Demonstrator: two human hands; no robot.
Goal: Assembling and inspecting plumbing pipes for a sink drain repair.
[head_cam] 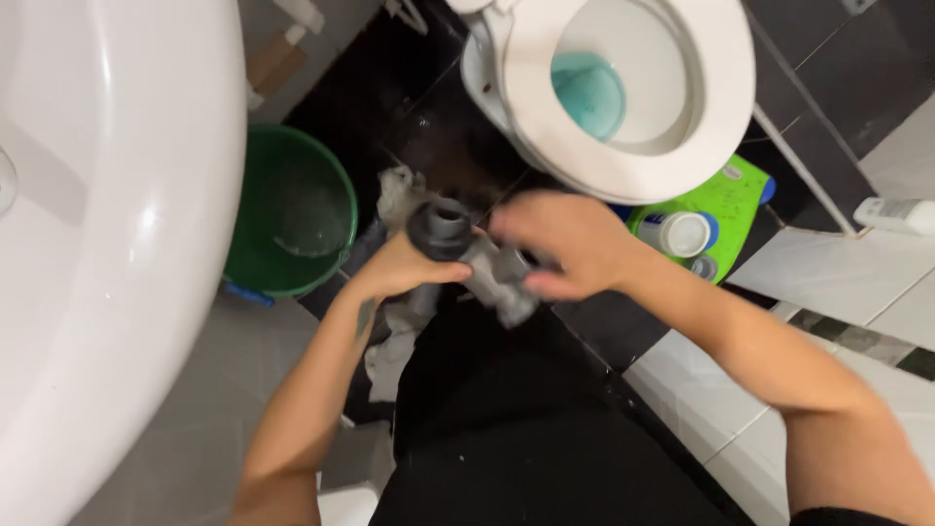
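A grey plastic pipe fitting [458,244] with a round open end is held between both hands above my lap. My left hand [394,268] grips its round end from the left. My right hand [570,244] closes over the other end, blurred by motion. A grey-white rag [394,346] hangs below the fitting, and more of it shows behind at the floor.
A white sink basin [117,224] fills the left. A green bucket [292,209] stands on the floor beside it. A white toilet [633,88] with blue water is ahead. A green container [740,200] and a white bottle [896,214] sit right of it.
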